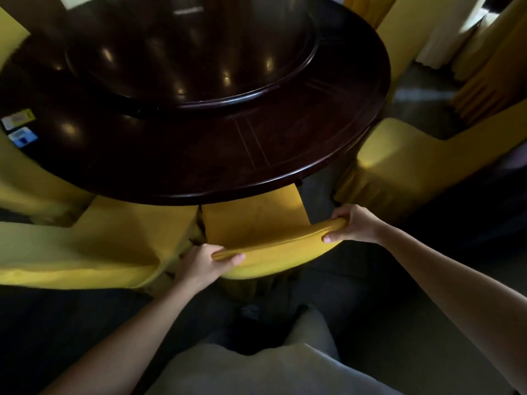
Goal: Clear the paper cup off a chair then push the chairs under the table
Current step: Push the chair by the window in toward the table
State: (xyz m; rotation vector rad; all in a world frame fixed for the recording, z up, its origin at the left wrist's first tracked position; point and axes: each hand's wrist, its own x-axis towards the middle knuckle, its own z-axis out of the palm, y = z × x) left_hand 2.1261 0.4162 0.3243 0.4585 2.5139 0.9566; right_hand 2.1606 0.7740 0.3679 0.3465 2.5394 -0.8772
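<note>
The left hand and right hand grip the backrest of the yellow chair. Its seat lies partly under the worktop (no paper cup in view). Push judged incomplete.

Both forearms bare; pale grey clothing below, possibly trousers.

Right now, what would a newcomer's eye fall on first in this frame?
Both hands: the left hand and right hand grip the top edge of the yellow-covered chair at bottom centre, its seat partly under the table. Above it, the dark round table with its raised turntable fills the upper frame. A left chair and a right chair, also yellow, flank it.
</note>
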